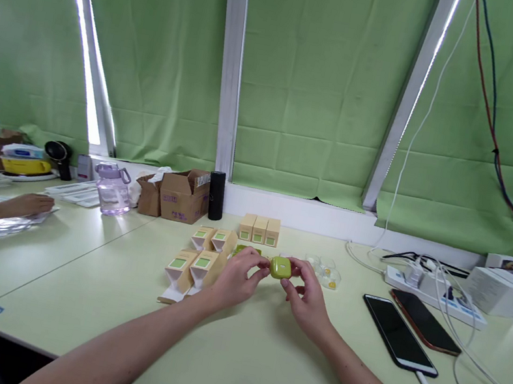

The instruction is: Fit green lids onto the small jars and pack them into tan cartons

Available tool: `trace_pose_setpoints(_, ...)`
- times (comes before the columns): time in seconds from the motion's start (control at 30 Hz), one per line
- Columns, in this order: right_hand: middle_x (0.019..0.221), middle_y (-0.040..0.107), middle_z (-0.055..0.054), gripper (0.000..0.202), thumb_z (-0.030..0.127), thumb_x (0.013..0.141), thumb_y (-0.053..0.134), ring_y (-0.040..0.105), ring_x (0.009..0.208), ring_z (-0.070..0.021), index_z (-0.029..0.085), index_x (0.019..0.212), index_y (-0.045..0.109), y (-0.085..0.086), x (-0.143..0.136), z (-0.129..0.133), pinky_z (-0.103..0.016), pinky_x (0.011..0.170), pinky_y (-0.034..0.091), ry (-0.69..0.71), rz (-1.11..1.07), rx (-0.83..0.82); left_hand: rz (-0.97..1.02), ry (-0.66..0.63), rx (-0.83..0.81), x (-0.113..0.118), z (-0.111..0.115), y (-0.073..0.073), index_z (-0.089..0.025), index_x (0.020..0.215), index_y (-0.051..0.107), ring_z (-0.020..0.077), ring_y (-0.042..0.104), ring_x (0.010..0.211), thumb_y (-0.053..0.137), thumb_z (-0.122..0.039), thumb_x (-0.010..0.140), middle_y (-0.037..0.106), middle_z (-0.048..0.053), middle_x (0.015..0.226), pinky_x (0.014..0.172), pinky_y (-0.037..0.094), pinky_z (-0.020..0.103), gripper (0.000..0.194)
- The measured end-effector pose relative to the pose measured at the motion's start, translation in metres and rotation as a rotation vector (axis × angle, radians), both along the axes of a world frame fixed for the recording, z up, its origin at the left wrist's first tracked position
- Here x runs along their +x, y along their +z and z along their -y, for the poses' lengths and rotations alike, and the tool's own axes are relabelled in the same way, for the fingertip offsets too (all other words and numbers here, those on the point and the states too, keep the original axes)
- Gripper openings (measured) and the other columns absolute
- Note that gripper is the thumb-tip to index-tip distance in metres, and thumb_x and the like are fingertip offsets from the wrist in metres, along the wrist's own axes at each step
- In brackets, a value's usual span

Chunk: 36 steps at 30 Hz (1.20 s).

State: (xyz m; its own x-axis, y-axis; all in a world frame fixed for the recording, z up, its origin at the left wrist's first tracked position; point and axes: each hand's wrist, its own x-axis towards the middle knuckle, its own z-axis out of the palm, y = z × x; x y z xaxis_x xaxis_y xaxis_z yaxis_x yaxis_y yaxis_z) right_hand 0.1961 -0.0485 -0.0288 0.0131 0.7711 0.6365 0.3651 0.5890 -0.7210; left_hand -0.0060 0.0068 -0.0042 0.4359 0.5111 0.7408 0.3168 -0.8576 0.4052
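A small glossy green case (281, 268), rounded like an earbud case, is held up over the table between my two hands. My right hand (307, 291) grips its right side between thumb and fingers. At its left edge, the thumb and forefinger of my left hand (242, 274) are pinched together on it. Open kraft-paper boxes (206, 267) with green labels lie just left of my left hand. Behind my hands stand closed kraft boxes (259, 229). Another green item (240, 249) is partly hidden behind my left hand. Clear plastic packs (328, 272) lie beyond my right hand.
Two phones (400, 334) and a white power strip (437, 295) with loose cables lie at right. A cardboard box (185, 196), a black cylinder (216, 195) and a purple water jug (112, 190) stand at the back. Another person's hand (30, 205) reaches in at far left.
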Motion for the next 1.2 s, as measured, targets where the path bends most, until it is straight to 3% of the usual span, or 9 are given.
trace_pose_setpoints(0.23,0.125,0.060,-0.011,0.038,0.048,0.097,0.057,0.062,0.105,-0.0235,0.026,0.127,0.054,-0.006,0.001,-0.005,-0.028,0.056,0.062,0.178,-0.167,-0.107,0.022,0.005,0.047,0.001,0.001,0.003,-0.019,0.104,0.068,0.0223,0.061,0.099,0.068,-0.022,0.093,0.065,0.008,0.098,0.084,0.057,0.039,0.012)
trace_pose_setpoints(0.5,0.107,0.063,-0.009,0.044,0.060,0.091,0.064,0.060,0.092,-0.0214,0.022,0.113,0.060,-0.001,-0.002,-0.003,-0.025,0.052,0.056,0.293,-0.270,-0.239,-0.204,0.020,0.134,0.000,0.010,0.010,-0.026,0.139,0.052,0.0295,0.045,0.128,0.077,-0.027,0.088,0.062,0.009,0.131,0.109,0.046,0.050,0.057)
trace_pose_setpoints(0.67,0.101,0.062,-0.006,0.045,0.062,0.090,0.064,0.059,0.087,-0.0199,0.023,0.113,0.062,-0.009,-0.004,-0.008,-0.022,0.048,0.050,0.281,-0.271,-0.305,-0.314,0.001,0.165,0.000,0.015,0.011,-0.034,0.143,0.053,0.0278,0.046,0.130,0.069,-0.025,0.093,0.059,0.007,0.134,0.111,0.043,0.048,0.053)
trace_pose_setpoints(0.83,0.099,0.063,-0.007,0.046,0.063,0.094,0.057,0.060,0.089,-0.0225,0.025,0.118,0.063,-0.014,-0.001,-0.012,-0.026,0.050,0.049,0.237,-0.216,-0.304,-0.290,-0.050,0.134,-0.001,0.010,0.009,-0.029,0.133,0.060,0.0277,0.053,0.121,0.073,-0.026,0.091,0.066,0.007,0.122,0.107,0.044,0.047,0.044)
trace_pose_setpoints(0.93,0.107,0.065,-0.008,0.036,0.052,0.099,0.050,0.061,0.097,-0.0247,0.025,0.119,0.062,-0.014,0.004,-0.012,-0.033,0.066,0.053,0.073,-0.032,-0.209,-0.172,-0.030,0.056,-0.002,0.003,0.009,-0.025,0.124,0.064,0.0276,0.056,0.117,0.078,-0.027,0.086,0.068,0.008,0.119,0.105,0.045,0.047,0.040)
trace_pose_setpoints(1.03,0.112,0.068,-0.008,0.022,0.030,0.098,0.052,0.059,0.107,-0.0276,0.024,0.115,0.064,-0.014,0.008,-0.011,-0.044,0.089,0.051,-0.094,0.321,-0.062,-0.009,0.017,-0.095,-0.004,-0.004,0.010,-0.024,0.117,0.065,0.0268,0.061,0.114,0.080,-0.023,0.081,0.069,0.007,0.117,0.102,0.048,0.045,0.040)
trace_pose_setpoints(1.2,0.129,0.065,-0.011,0.033,0.011,0.093,0.047,0.048,0.129,-0.0314,0.022,0.119,0.065,-0.018,0.002,-0.009,-0.050,0.108,0.038,-0.181,0.721,0.063,0.159,0.094,-0.377,-0.008,-0.011,0.014,-0.022,0.112,0.066,0.0259,0.065,0.108,0.082,-0.017,0.072,0.070,0.006,0.115,0.098,0.052,0.043,0.044)
